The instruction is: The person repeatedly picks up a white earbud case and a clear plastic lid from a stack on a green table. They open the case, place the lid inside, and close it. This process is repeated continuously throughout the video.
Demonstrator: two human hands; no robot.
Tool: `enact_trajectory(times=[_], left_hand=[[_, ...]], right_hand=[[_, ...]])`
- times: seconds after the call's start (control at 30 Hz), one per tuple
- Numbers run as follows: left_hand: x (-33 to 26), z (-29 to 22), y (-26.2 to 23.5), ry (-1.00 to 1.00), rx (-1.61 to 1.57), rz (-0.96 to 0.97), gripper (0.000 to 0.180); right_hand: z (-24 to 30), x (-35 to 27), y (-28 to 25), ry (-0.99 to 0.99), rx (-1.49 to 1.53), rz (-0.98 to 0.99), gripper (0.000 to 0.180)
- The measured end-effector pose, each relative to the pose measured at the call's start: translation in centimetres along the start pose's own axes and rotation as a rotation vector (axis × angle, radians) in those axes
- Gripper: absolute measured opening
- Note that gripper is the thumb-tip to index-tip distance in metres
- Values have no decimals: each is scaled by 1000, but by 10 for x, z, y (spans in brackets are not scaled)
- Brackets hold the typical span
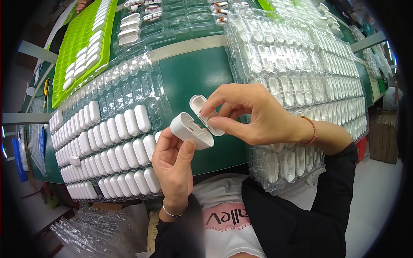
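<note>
My left hand (175, 165) grips a white earbud-case shell (191, 132) between thumb and fingers, tilted over the green table. A white oval lid (197, 103) with a hollow inner side is pinched in my right hand (260, 112), thumb and index finger closed on it. The lid stands against the shell's right edge. Whether the two are joined there I cannot tell, as my right fingers cover part of the lid.
To the left, a clear tray (109, 86) carries rows of closed white cases (129, 122). Stacked clear trays (297, 56) with open white shells stand on the right. A lime-green tray (71, 47) holds white pieces at the back left; plastic trays (94, 230) lie below the table.
</note>
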State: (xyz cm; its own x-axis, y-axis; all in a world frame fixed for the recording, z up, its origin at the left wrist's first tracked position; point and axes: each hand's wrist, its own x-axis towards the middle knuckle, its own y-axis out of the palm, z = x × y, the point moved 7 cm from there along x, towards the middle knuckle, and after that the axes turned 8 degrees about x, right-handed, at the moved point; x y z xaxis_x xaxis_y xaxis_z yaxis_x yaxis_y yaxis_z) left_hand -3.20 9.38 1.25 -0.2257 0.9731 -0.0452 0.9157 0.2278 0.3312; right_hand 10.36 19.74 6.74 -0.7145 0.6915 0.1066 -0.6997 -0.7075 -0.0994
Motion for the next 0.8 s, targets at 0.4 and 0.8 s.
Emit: enact_trajectory(times=[0.4,0.8], left_hand=[[3,3,8,-85,-123,-45,40],[3,7,10,-68,-99,-30,43]], right_hand=[[13,-7,7,-324,-311,-40,14],[16,-14,11,-353,-502,-10,24]])
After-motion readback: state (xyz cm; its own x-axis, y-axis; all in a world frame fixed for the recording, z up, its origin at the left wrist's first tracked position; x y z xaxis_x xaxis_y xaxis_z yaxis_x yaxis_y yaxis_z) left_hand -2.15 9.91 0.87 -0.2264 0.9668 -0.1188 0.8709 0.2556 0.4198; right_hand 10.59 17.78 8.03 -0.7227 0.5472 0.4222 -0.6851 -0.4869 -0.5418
